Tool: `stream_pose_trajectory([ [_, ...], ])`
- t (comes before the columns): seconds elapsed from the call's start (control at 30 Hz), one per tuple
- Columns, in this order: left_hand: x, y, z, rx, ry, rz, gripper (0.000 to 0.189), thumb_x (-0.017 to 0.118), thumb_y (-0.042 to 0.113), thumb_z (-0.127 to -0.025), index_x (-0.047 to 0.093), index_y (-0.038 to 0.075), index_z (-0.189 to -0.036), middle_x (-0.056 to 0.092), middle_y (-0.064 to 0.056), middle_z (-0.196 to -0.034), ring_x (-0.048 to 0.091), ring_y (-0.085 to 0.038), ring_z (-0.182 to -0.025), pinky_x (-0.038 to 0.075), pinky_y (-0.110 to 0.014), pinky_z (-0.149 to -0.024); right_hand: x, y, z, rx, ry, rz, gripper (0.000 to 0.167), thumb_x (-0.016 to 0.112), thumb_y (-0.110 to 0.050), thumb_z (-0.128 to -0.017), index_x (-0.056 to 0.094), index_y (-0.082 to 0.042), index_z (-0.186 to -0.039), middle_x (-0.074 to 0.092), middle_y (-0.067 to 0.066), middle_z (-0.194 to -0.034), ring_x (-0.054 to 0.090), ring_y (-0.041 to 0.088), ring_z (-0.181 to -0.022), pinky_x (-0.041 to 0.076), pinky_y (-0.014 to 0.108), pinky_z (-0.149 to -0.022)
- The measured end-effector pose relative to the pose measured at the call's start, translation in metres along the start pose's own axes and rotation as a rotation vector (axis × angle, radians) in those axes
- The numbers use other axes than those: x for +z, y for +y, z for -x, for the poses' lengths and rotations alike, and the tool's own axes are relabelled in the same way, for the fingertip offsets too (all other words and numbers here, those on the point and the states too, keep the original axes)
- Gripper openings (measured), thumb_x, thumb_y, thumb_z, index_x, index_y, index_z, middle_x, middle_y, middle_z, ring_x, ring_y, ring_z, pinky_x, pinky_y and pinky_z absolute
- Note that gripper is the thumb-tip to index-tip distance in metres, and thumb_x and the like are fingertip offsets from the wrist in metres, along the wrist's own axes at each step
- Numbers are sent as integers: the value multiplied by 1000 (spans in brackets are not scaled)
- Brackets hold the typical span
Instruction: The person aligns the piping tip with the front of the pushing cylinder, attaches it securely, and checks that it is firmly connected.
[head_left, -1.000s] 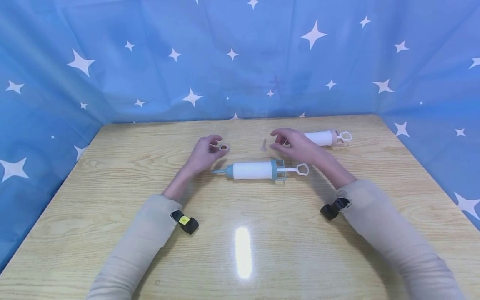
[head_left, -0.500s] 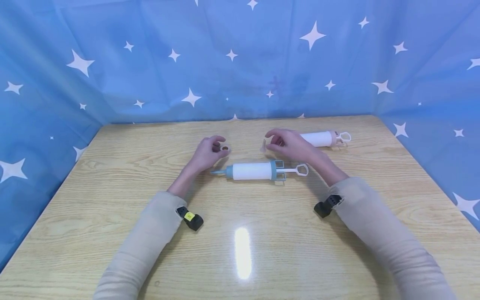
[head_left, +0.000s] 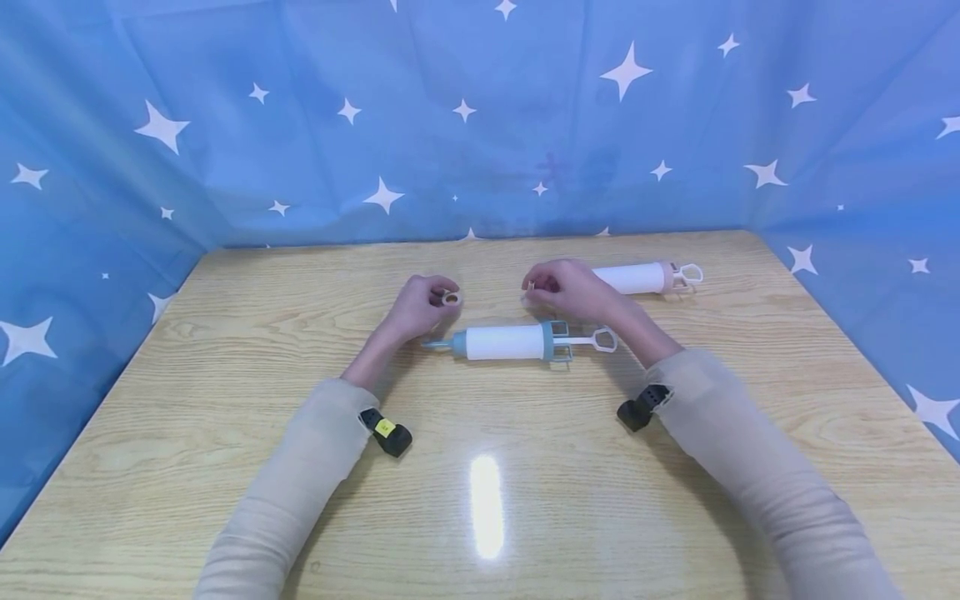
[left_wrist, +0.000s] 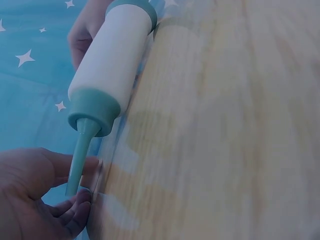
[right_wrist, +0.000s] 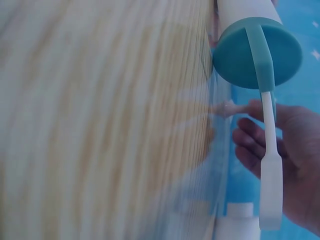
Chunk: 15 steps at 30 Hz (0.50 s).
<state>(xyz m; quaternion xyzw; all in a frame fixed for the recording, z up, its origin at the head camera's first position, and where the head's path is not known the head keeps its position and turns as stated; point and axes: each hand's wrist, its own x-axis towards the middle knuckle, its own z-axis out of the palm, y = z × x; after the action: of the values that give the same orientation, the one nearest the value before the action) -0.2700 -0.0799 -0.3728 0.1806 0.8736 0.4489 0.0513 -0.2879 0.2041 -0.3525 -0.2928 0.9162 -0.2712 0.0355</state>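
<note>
My left hand (head_left: 417, 308) pinches a small pale ring (head_left: 451, 298) between thumb and forefinger, close to the tabletop; the left wrist view hides the ring. My right hand (head_left: 573, 289) pinches a small pale pink nozzle (right_wrist: 228, 108), its wider end pointing left. In front of the hands lies a large plastic syringe (head_left: 504, 342) with a white barrel, teal ends, a teal nozzle and a white loop handle. Behind my right hand lies a second white syringe (head_left: 632, 278) with a pale pink end; that hand hides its front end in the head view.
The wooden table (head_left: 420, 500) carries a bright light reflection near its front middle. A blue curtain (head_left: 420, 125) with white stars hangs along the back and sides. A black wrist camera (head_left: 388, 433) sits on my left sleeve, another camera (head_left: 642, 407) on my right.
My right hand has moved left and its fingers have closed on the nozzle. My left hand has shifted slightly right, and its fingers have closed on the ring. Both syringes stay put.
</note>
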Motion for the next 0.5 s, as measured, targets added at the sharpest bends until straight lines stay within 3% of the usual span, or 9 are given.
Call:
stream_pose_trajectory([
  [0.3, 0, -1, -3, -23, -7, -39, 31, 68, 6, -95, 65, -6, -123, 64, -21, -115, 61, -31, -102, 53, -41, -90, 0, -1, -2, 17, -27, 21, 14, 65, -13, -99, 71, -4, -108, 71, 4, -90, 66, 20, -84, 55, 40, -78],
  [0.5, 0, -1, -2, -37, 9, -53, 30, 67, 9, -96, 64, -6, -122, 63, -20, -112, 60, -30, -100, 53, -40, -88, -1, -1, -1, 11, -9, 21, 16, 57, -11, -102, 69, -3, -107, 69, 6, -90, 62, 19, -79, 53, 38, -74],
])
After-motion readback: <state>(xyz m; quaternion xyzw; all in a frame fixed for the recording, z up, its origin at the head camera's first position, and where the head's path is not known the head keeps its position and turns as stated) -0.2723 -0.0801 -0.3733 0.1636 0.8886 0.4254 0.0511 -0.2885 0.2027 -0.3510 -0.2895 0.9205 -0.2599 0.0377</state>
